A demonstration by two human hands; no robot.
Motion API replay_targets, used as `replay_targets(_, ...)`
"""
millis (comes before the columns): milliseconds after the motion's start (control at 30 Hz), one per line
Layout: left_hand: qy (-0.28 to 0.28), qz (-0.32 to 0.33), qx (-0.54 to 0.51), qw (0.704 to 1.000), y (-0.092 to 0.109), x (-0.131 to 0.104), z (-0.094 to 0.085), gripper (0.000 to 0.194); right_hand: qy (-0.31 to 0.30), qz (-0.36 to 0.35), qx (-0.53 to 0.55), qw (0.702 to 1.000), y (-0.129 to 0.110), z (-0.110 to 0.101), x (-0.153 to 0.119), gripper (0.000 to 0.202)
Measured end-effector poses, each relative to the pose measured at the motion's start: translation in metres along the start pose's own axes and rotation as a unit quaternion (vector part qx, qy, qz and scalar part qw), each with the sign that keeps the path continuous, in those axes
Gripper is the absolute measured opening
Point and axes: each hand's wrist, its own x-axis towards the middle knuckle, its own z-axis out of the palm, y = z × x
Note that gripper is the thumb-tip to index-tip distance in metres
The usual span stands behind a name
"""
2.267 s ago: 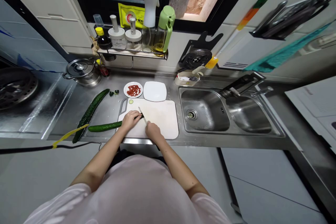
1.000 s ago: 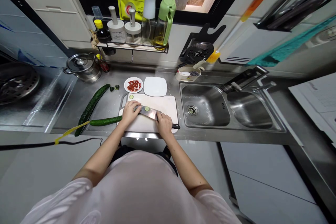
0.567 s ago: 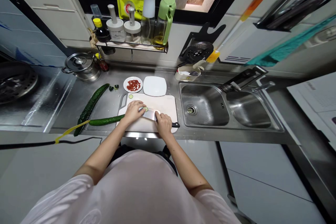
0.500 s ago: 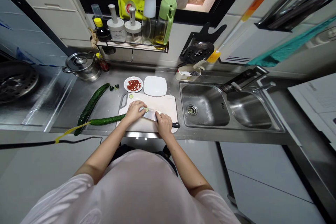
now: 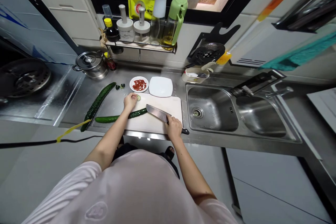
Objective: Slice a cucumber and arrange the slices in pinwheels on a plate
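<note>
My right hand is wrapped round the handle of a kitchen knife. Its broad blade points left over the white cutting board, the tip at the cut end of a cucumber. That cucumber lies partly on the board and passes under my left forearm. At the board's upper left, my left hand has its fingers pinched together on a thin cucumber slice, mostly hidden by them. A pale green cucumber slice shows right at the fingertips.
Behind the board stand a plate of chopped red pieces and a white square plate. Another cucumber and dark green end pieces lie left. A double sink is at right, a lidded pot at back left.
My left hand has left the cucumber and moved up and left to the slice at the board's corner. The knife has drawn back right; the slice by its blade is gone from there.
</note>
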Motion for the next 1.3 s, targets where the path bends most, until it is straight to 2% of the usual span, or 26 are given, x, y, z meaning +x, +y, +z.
replay_targets(333,0.032,-0.011,0.1,0.994,0.005,0.016,0.009,0.021,-0.007,0.008,0.009,1.0,0.0,0.006,-0.001,0.044)
replay_targets(467,0.036,0.019,0.128,0.991,0.002,0.018,0.01,0.027,-0.018,0.013,0.008,1.0,0.001,0.004,-0.002,0.045)
replay_targets(767,0.01,0.111,0.175,0.978,-0.007,0.009,0.009,0.022,0.001,0.011,0.026,1.0,0.005,0.009,-0.001,0.041)
replay_targets(967,0.009,0.106,0.18,0.978,-0.004,0.007,0.009,0.023,-0.003,0.012,0.031,0.999,0.005,0.008,0.0,0.041)
replay_targets(1300,0.02,0.093,0.173,0.98,-0.001,0.005,0.007,0.023,0.025,0.014,0.067,0.997,0.004,0.01,0.001,0.038)
